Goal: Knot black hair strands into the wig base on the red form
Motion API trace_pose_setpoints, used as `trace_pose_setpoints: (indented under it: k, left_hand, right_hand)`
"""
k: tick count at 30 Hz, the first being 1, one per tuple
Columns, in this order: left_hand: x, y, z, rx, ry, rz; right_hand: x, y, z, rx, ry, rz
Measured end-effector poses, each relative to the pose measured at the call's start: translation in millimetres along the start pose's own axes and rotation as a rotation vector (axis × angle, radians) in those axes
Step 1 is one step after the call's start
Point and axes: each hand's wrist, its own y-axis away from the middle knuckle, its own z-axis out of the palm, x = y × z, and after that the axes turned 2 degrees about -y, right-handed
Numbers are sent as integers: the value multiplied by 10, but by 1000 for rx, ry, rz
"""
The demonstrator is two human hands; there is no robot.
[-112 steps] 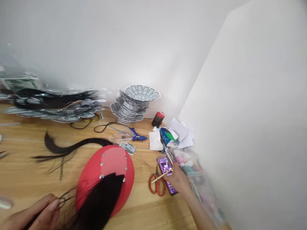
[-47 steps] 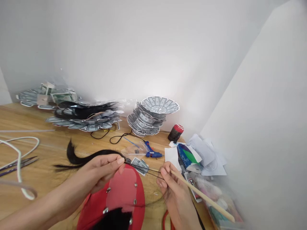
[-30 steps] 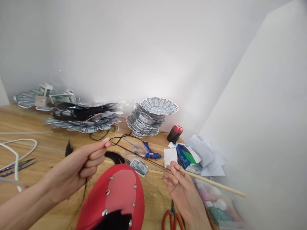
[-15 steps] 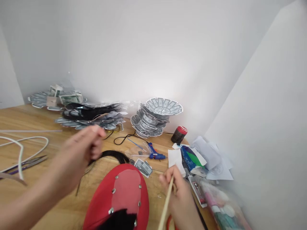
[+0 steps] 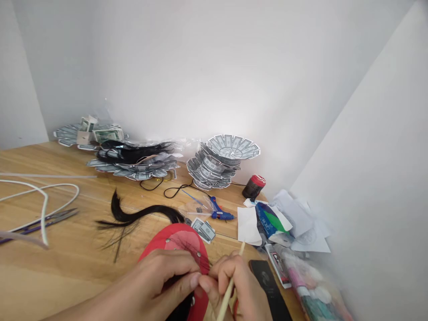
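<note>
Red dome (image 5: pixel 175 232) shows behind the right hand (image 5: pixel 245 285), which clasps a wooden stick (image 5: pixel 228 295), and the left hand (image 5: pixel 163 273), whose grip (partly hidden) I cannot tell; printed notes (image 5: pixel 204 229) lie nearby.

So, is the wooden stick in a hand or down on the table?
In a hand: the right hand grips the wooden stick, whose far tip pokes out beyond it.
</note>
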Motion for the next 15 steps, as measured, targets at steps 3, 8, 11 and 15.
trace_pose_setpoints:
  k: [3,8,11,15]
  left_hand:
    - [-13,12,-40,-2,-74,40]
    - [-44,49,-74,37,-218,64]
    - [-55,65,-83,30,-242,40]
    - [-92,41,-109,38,-192,53]
  right_hand:
    - [31,-78,-177,-262,-117,190]
    - [31,-172,-318,-200,-131,310]
    - [11,-129,-298,-120,-48,215]
    - [-11,-103,-188,-344,-81,78]
